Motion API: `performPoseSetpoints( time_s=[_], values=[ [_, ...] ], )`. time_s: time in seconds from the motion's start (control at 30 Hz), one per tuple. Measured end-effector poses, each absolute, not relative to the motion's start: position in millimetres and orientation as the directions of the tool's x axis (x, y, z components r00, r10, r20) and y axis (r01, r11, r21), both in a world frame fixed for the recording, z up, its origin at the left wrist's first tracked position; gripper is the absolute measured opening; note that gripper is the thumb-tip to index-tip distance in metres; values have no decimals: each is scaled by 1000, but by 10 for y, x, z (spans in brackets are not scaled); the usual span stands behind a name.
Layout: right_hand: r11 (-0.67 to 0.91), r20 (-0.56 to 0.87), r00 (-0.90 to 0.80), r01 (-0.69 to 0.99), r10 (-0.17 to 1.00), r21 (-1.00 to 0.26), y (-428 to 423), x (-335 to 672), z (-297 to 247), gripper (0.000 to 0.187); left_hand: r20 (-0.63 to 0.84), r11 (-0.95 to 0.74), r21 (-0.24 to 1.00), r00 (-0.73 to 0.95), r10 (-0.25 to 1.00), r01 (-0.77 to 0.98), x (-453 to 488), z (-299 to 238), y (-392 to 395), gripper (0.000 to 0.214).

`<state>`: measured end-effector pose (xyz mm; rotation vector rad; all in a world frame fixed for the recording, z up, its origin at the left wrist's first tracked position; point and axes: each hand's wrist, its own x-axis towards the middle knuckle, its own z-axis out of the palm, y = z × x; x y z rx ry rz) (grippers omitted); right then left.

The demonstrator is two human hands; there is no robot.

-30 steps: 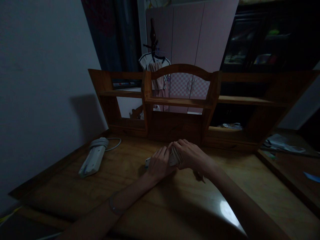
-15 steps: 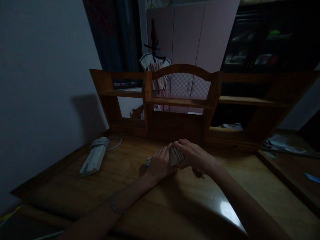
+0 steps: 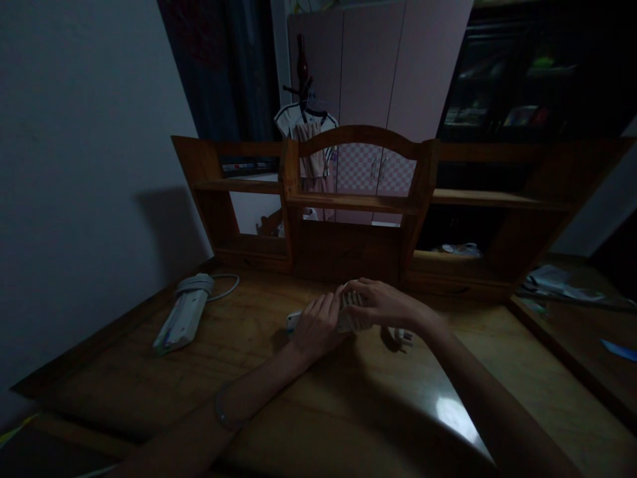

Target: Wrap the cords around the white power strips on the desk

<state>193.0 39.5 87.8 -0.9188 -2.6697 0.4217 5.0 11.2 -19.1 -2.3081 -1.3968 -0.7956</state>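
A white power strip lies across the middle of the desk, mostly hidden by my hands; one end of the strip (image 3: 292,321) pokes out on the left. My left hand (image 3: 317,325) is closed over it, pressing it down. Pale cord (image 3: 351,299) is wound in several turns around its right part. My right hand (image 3: 387,304) curls over those turns, fingers and thumb closed on the cord. Just right of the coils, below my right wrist, shows the cord's plug (image 3: 403,337) with its prongs pointing right.
Another white power strip (image 3: 183,318), its cord wrapped round one end, rests at the left near the wall. A wooden shelf unit (image 3: 348,247) stands along the desk's back edge. Papers (image 3: 552,282) and a blue item (image 3: 620,350) lie at the far right.
My right hand has shifted slightly over the coils, its fingers now lower around the cord. The plug shows more clearly beneath my right wrist. My left hand stays on the strip.
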Motion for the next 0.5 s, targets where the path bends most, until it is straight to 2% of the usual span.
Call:
performPoseSetpoints(
  time_s=[0.2, 0.5],
  values=[
    [724, 131, -795, 453, 592, -520, 527, 2036, 855, 44, 615, -508, 1, 400, 679, 862, 33, -191, 120, 74],
    [724, 177, -770, 459, 613, -515, 520, 1990, 814, 41, 616, -496, 18, 381, 690, 868, 36, -187, 151, 78]
  ],
)
